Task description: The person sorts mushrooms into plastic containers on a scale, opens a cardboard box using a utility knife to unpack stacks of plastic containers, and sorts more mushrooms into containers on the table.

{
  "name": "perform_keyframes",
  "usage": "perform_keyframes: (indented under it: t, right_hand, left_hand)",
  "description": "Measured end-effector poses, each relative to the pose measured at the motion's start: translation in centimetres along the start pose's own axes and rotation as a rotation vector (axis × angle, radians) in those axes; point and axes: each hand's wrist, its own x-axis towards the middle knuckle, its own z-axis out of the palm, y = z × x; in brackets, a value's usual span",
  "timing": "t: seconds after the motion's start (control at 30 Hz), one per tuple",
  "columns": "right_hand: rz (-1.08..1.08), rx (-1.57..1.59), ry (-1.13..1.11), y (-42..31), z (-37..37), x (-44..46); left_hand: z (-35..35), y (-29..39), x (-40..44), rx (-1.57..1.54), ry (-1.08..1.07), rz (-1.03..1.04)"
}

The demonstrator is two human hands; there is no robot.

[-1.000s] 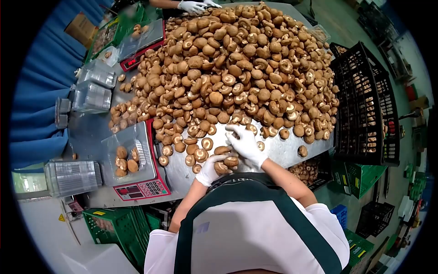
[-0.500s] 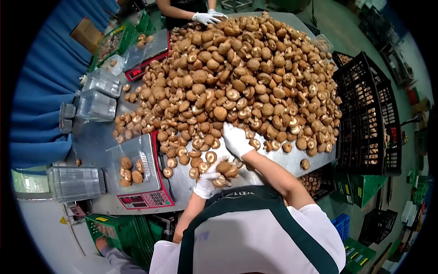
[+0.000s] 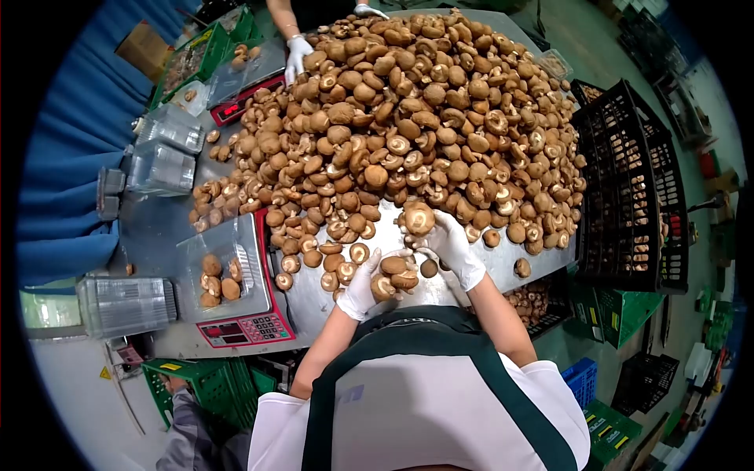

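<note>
Close to my body, my left hand (image 3: pixel 361 290) in a white glove is closed around several brown shiitake mushrooms (image 3: pixel 397 273). My gloved right hand (image 3: pixel 457 250) grips a large shiitake mushroom (image 3: pixel 419 219), its pale underside showing; whether more lie under its fingers is hidden. Ahead of both hands rises a big heap of shiitake mushrooms (image 3: pixel 440 118). To the left of my left hand, several loose ones lie on the metal table (image 3: pixel 314 334). A red scale (image 3: pixel 245 330) carries a clear plastic tray (image 3: pixel 192 271) with several mushrooms in it.
Stacked clear trays (image 3: pixel 126 308) stand left of the scale. Across the table a co-worker's gloved hand (image 3: pixel 297 56) is beside a second scale (image 3: pixel 236 110). Black crates (image 3: pixel 628 188) stand against the right side. Green crates (image 3: pixel 192 385) are below the table at left.
My right hand has drawn back from the heap's edge and now holds a mushroom. My left hand has shifted slightly right with its mushrooms. A co-worker's hand has moved toward the far scale.
</note>
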Motion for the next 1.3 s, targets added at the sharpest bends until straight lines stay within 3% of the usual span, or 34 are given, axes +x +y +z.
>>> perform_keyframes:
  t: [0.03,0.07,0.1,0.17,0.23,0.3,0.37,0.43,0.5,0.63,0.7,0.77,0.83,0.9,0.97,1.0,1.1,1.3]
  right_hand:
    - [-0.015,-0.061,0.078,-0.1,0.9,-0.5]
    - [-0.098,-0.173,0.128,0.0,2.0,-1.0]
    - [-0.118,-0.347,0.094,1.2,-0.1,-0.7]
    - [-0.118,-1.069,-0.018,0.0,1.8,-2.3]
    - [-0.201,-1.1,-0.11,0.8,2.5,-2.5]
    - [-0.188,-1.178,-0.111,1.5,3.0,-2.6]
    - [-0.084,-1.208,-0.164,1.2,4.2,-2.7]
    - [-0.017,-1.126,-0.181,1.6,4.4,-2.9]
    - [-0.057,-1.09,-0.159,2.4,4.2,-2.6]
    - [-0.047,-1.035,-0.096,2.9,3.5,-2.1]
    - [-0.057,-1.146,-0.058,2.8,3.3,-1.9]
    - [-0.062,-1.149,-0.059,2.8,3.8,-2.0]
    - [0.012,-1.19,-0.041,2.8,3.9,-2.2]
    - [0.006,-1.225,-0.059,2.7,3.9,-2.4]
    - [0.032,-1.27,-0.039,2.9,4.8,-2.4]
    - [0.103,-1.237,-0.002,3.2,4.5,-2.2]
    - [0.137,-1.295,-0.019,3.9,3.7,-1.6]
    - [0.056,-1.379,-0.131,4.8,3.0,-0.9]
  left_hand:
    - [0.7,0.2,-0.2,0.025,0.023,0.012]
    - [0.1,0.3,0.0,-0.01,-0.141,-0.021]
    - [1.9,0.8,-0.7,0.04,-0.09,-0.01]
    - [1.0,-0.2,-0.1,0.041,0.073,0.037]
    - [-1.6,-1.6,1.0,0.262,0.123,0.278]
    - [-1.7,-1.3,0.4,0.053,0.11,0.059]
    - [-2.0,-1.0,-0.8,-0.03,0.02,-0.002]
    - [-2.2,-2.0,-0.9,-0.135,0.053,0.07]
    - [-2.5,-1.6,-2.4,-0.072,0.123,0.071]
    - [-3.0,0.4,-4.7,0.093,0.227,0.3]
    - [-1.6,3.0,-7.0,0.188,0.357,0.566]
    - [-3.6,5.0,-9.6,0.5,0.689,0.789]
    - [-0.3,8.8,-14.0,0.545,1.002,0.764]
    - [-3.3,11.2,-16.0,1.235,1.344,1.203]
    - [-3.1,13.0,-18.1,1.551,1.631,1.096]
    - [-4.6,13.6,-18.6,1.725,1.658,1.041]
    - [-7.9,13.6,-18.5,2.028,1.621,0.515]
    - [-8.3,14.0,-18.3,2.007,1.595,0.415]
